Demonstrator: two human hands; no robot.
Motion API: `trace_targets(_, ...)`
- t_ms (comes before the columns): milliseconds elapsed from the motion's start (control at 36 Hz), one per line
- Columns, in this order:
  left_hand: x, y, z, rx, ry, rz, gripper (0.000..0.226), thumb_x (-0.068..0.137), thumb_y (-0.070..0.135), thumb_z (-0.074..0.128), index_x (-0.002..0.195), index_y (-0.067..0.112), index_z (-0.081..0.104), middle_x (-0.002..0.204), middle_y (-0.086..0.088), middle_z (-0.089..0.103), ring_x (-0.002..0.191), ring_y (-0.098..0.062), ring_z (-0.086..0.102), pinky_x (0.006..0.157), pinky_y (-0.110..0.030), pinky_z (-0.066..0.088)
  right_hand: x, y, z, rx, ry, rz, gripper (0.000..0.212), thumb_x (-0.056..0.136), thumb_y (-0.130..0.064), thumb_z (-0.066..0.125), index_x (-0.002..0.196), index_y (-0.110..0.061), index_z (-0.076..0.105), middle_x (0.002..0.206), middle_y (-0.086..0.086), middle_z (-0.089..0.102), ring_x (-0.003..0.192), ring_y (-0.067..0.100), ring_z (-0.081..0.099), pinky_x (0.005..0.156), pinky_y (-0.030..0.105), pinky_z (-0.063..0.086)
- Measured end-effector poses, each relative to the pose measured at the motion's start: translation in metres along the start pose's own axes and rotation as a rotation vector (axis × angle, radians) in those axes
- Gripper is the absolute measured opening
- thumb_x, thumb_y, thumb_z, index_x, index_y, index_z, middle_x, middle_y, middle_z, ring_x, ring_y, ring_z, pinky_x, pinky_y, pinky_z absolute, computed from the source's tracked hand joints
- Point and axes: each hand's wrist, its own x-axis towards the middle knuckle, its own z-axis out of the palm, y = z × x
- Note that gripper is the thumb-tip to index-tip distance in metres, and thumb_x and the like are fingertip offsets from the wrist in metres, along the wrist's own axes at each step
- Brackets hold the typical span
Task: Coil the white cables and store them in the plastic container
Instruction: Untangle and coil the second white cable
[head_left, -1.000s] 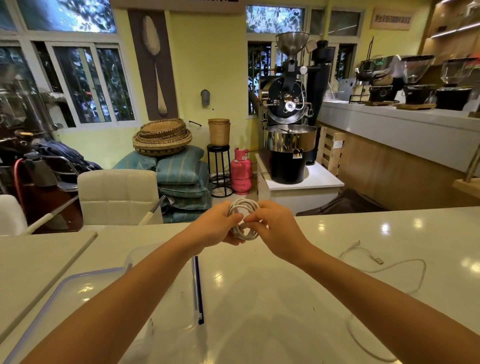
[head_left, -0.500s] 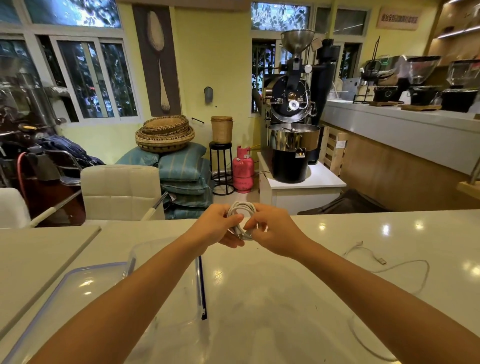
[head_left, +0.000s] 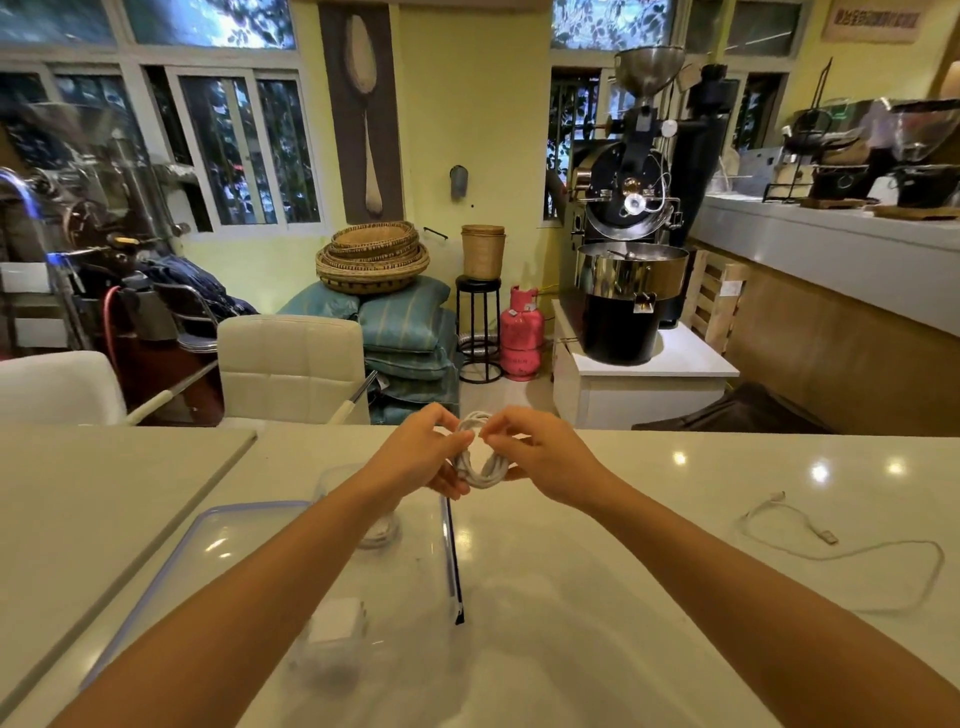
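Observation:
A coiled white cable (head_left: 480, 462) hangs between both hands above the white counter. My left hand (head_left: 423, 457) grips its left side, and my right hand (head_left: 540, 457) pinches its top and right side. Below my left forearm stands the clear plastic container (head_left: 405, 571) with a dark-edged rim; a white charger block (head_left: 335, 621) and another coiled cable (head_left: 382, 532) lie inside. Its clear blue-rimmed lid (head_left: 208, 551) lies to the left. A second white cable (head_left: 831, 551) lies loose and uncoiled on the counter at the right.
The white counter (head_left: 597, 597) has a seam and a raised slab (head_left: 104, 493) at the left. Beyond the far edge stand two cream chairs (head_left: 291, 364), stacked cushions, a pink gas cylinder and a coffee roaster.
Both hands have lowered slightly toward the counter with the coil. The right fingers have shifted to the top of the coil.

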Motion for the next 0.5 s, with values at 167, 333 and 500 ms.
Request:
trace_targets(167,-0.007,-0.007,-0.021,0.015,0.014,-0.015,0.008,0.089,0.018,0.053,0.082,0.018,0.050,0.068,-0.010,0.063,0.042,-0.012,0.064,0.040,-0.020,0.051,0.012,-0.011,0.013,0.156,-0.031,0.136,0.025,0.085,-0.004,0.056,0.099,-0.016,0.039,0.104,0.021,0.063,0.085,0.025,0.063,0.065,0.030,0.055)
trace_targets(333,-0.009,-0.024,-0.043,0.239,0.108,-0.073,0.006,0.085,0.019,0.059,0.079,0.018,0.057,0.068,-0.003,0.064,0.053,-0.009,0.061,0.045,-0.019,0.047,0.027,-0.019,0.037,0.059,-0.092,0.265,0.028,0.080,-0.002,0.061,0.104,-0.005,0.048,0.103,0.022,0.064,0.089,0.030,0.067,0.070,0.034,0.058)
trace_targets(500,-0.011,-0.047,-0.052,0.395,0.087,-0.281,0.014,0.082,0.012,0.062,0.070,0.009,0.058,0.062,-0.006,0.062,0.057,-0.016,0.060,0.060,-0.027,0.054,0.036,-0.020,0.077,-0.223,-0.202,0.312,0.006,0.082,-0.002,0.055,0.084,0.002,0.059,0.094,0.023,0.068,0.087,0.032,0.068,0.082,0.041,0.056)
